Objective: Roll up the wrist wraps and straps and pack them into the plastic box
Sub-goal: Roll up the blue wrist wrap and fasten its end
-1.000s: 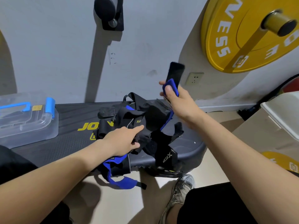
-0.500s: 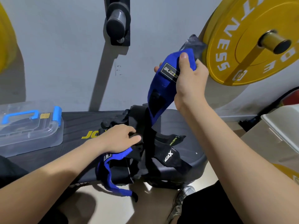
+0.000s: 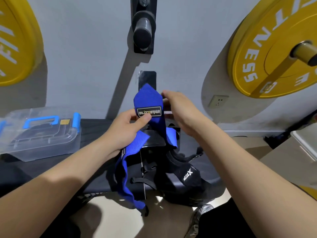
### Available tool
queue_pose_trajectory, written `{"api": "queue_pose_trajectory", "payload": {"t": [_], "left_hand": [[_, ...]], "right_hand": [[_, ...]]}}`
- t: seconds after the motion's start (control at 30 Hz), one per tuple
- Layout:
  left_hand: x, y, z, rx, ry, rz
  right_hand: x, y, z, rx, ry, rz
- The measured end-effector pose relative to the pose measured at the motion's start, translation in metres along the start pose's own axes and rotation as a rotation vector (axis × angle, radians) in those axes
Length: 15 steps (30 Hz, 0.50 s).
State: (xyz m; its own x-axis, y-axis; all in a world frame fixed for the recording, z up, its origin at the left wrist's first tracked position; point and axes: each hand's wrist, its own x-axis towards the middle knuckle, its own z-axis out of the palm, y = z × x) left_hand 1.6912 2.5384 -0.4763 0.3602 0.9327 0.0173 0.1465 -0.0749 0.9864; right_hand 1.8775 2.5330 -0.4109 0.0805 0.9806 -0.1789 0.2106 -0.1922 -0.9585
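The blue wrist wrap [image 3: 148,100] is held upright above the middle of the black bench [image 3: 96,134], its pointed upper end topped by a black fastening tab [image 3: 147,79] and its label facing the camera. The left hand [image 3: 123,131] pinches it just below and beside that label, thumb pressed on the front of the cloth and fingers curled behind. The right hand [image 3: 181,112] is at the wrap's right edge with its fingers loosely bent and their tips at the upper right corner; the cloth hides whether it truly has hold of the wrap, so I cannot tell. Below the left hand a blue length [image 3: 127,177] hangs down over the near edge of the bench; whether it is the same wrap or a second one is unclear. Under and just right of both hands lies a tangled pile of black wraps and straps [image 3: 173,162], one with white lettering, spilling toward the near right corner of the bench. The clear plastic box [image 3: 42,148] stands at the left end of the bench, well apart from the pile, with its lid on, a blue handle and a blue latch. On the far wall are a black peg [image 3: 143,31], a socket [image 3: 218,100] and a yellow weight plate [image 3: 274,54] at right, with another yellow plate [image 3: 15,43] at left.
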Motion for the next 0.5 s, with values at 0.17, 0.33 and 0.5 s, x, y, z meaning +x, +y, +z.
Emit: {"api": "queue_pose_trajectory", "payload": {"t": [0.17,0.33,0.5], "left_hand": [[-0.001,-0.009,-0.014,-0.095,0.055,-0.103],[-0.005,-0.008,-0.025,-0.203,0.051,-0.202],[-0.005,-0.003,-0.034,-0.284,0.082,-0.25]], "right_hand": [[0.004,0.036,-0.013,-0.654,-0.465,0.066],[0.021,0.078,0.001,-1.13,-0.335,-0.03],[0.033,0.105,-0.014,-1.115,-0.268,0.038]]}}
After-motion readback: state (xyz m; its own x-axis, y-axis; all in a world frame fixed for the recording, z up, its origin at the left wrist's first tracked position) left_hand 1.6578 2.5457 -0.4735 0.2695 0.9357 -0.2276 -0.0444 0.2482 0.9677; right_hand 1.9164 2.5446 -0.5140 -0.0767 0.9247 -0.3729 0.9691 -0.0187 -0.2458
